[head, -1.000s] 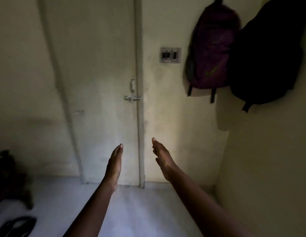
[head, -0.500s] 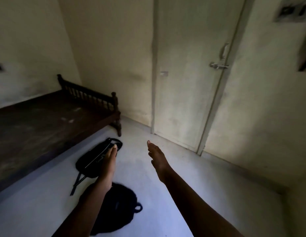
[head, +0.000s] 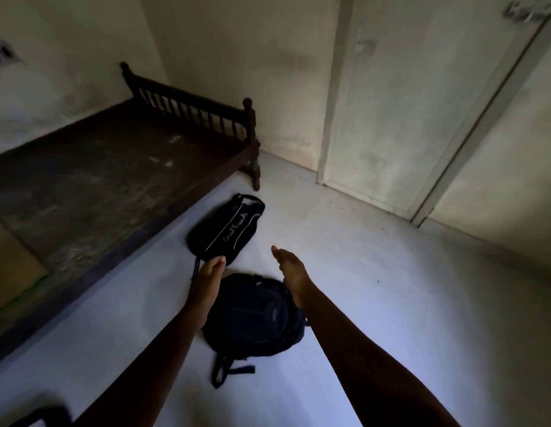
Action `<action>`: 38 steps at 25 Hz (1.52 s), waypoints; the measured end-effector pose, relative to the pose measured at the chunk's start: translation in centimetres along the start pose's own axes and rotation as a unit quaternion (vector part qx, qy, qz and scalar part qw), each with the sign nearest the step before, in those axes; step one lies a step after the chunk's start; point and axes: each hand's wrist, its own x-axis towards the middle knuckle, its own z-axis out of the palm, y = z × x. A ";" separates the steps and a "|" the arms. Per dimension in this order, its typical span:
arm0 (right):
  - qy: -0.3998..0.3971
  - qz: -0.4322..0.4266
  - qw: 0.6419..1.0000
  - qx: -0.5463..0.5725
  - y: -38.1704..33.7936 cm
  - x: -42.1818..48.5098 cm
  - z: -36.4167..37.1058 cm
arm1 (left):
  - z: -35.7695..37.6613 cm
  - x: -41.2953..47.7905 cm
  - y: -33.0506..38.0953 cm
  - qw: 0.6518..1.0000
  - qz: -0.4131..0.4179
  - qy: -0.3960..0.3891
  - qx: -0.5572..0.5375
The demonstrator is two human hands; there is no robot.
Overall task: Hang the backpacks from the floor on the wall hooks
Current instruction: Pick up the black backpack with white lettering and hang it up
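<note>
1. The near backpack (head: 252,315) lies flat on the floor (head: 391,303), in the middle, under my two wrists. The lettered backpack (head: 228,229) lies just beyond it, by the bed's corner leg, and the two bags are apart.
2. The lettered one's long axis runs from near-left to far-right, with its top loop toward the door (head: 406,103). The near one's straps trail toward me.
3. My left hand (head: 208,278) and right hand (head: 291,272) reach out with fingers straight and hold nothing. The left fingertips overlap the lettered bag's near end, but I cannot tell if they touch it.
4. The wooden bed (head: 98,167) runs along the floor's left edge. Nothing lies between my hands and the bags.
5. Half a second ago both bags sat lower and smaller in my view. Now they are nearer and centred, and the near one's straps show.
</note>
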 end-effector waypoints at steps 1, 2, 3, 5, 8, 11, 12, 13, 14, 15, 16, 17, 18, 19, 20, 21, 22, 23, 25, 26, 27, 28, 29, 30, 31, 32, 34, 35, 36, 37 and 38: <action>0.011 0.013 1.000 0.009 0.4 1.1 1.3 | -0.8 1.6 -0.3 0.999 0.002 -0.015 0.031; 0.025 0.030 0.999 0.021 0.8 2.1 2.7 | -1.6 3.0 -0.7 0.997 -0.002 -0.034 0.063; 0.038 0.041 0.998 0.026 1.2 2.9 3.5 | -2.1 4.4 -1.2 0.994 -0.005 -0.054 0.093; 0.066 0.062 0.996 0.023 2.0 5.8 5.2 | -2.6 8.5 -1.9 0.982 0.000 -0.096 0.160; 0.103 0.074 0.992 0.023 2.9 10.9 7.0 | -2.3 14.2 -2.2 0.968 -0.002 -0.142 0.207; 0.116 0.103 0.988 0.011 4.0 18.3 8.1 | -0.6 22.1 -3.3 0.956 -0.024 -0.174 0.237; 0.118 0.111 0.987 0.010 4.4 20.6 8.3 | 0.2 24.9 -3.9 0.950 -0.028 -0.188 0.248; 0.117 0.118 0.986 -0.006 4.9 22.6 8.7 | 0.9 27.7 -4.6 0.946 -0.033 -0.197 0.257; 0.117 0.120 0.985 -0.031 5.6 24.8 9.0 | 1.7 30.5 -5.3 0.943 -0.030 -0.202 0.263; 0.122 0.117 0.984 -0.063 6.4 26.8 9.0 | 2.5 33.0 -6.0 0.942 -0.028 -0.204 0.267; 0.130 0.112 0.981 -0.085 7.8 29.4 9.3 | 3.7 36.1 -7.3 0.938 -0.026 -0.210 0.274; 0.138 0.113 0.980 -0.088 9.1 31.9 9.5 | 5.2 39.2 -8.9 0.933 -0.022 -0.220 0.285; 0.146 0.116 0.978 -0.094 10.6 34.2 9.8 | 6.5 41.8 -10.6 0.926 -0.020 -0.228 0.301; 0.149 0.114 0.975 -0.123 12.7 37.3 10.0 | 8.2 45.0 -13.0 0.918 -0.020 -0.238 0.318; 0.148 0.114 0.970 -0.153 15.5 41.0 10.5 | 10.4 48.6 -16.2 0.908 -0.014 -0.251 0.334; 0.143 0.109 0.965 -0.192 17.9 44.1 10.6 | 12.3 51.4 -18.8 0.900 -0.008 -0.264 0.347; 0.136 0.106 0.958 -0.229 20.8 47.6 10.6 | 14.3 54.3 -21.8 0.892 -0.003 -0.278 0.356; 0.124 0.101 0.947 -0.279 23.8 51.2 10.6 | 16.6 57.3 -25.1 0.885 0.008 -0.293 0.362; 0.080 0.088 0.909 -0.399 28.3 55.9 10.1 | 19.3 61.1 -29.3 0.873 0.030 -0.320 0.366; 0.065 0.089 0.880 -0.463 31.2 58.5 10.0 | 20.9 63.0 -32.1 0.863 0.048 -0.337 0.375; 0.045 0.101 0.851 -0.514 33.3 60.5 9.8 | 22.2 64.5 -34.3 0.850 0.071 -0.352 0.384; 0.034 0.110 0.823 -0.556 35.4 62.0 9.7 | 23.4 65.6 -36.3 0.840 0.089 -0.367 0.388; 0.036 0.098 0.799 -0.593 36.9 63.0 9.6 | 24.3 66.2 -38.0 0.832 0.103 -0.379 0.392; 0.058 0.067 0.778 -0.622 37.9 63.9 9.6 | 25.0 66.6 -39.2 0.822 0.117 -0.392 0.396; 0.069 0.051 0.758 -0.646 38.0 64.5 9.6 | 25.5 67.0 -40.0 0.814 0.130 -0.401 0.399; 0.090 0.016 0.744 -0.662 38.1 64.9 9.5 | 25.8 67.3 -40.4 0.813 0.141 -0.399 0.399; 0.122 -0.030 0.761 -0.637 37.9 66.5 9.6 | 25.8 68.7 -40.3 0.829 0.163 -0.360 0.395; 0.120 -0.036 0.753 -0.645 36.6 67.6 10.2 | 25.5 70.0 -40.1 0.846 0.175 -0.318 0.390; 0.131 -0.065 0.740 -0.656 34.8 69.1 10.9 | 24.9 71.6 -39.8 0.862 0.181 -0.261 0.394; 0.150 -0.101 0.734 -0.654 33.7 70.9 11.8 | 24.2 73.3 -39.8 0.872 0.175 -0.197 0.412; 0.171 -0.137 0.736 -0.640 32.8 72.8 12.7 | 23.3 75.2 -40.0 0.873 0.161 -0.141 0.439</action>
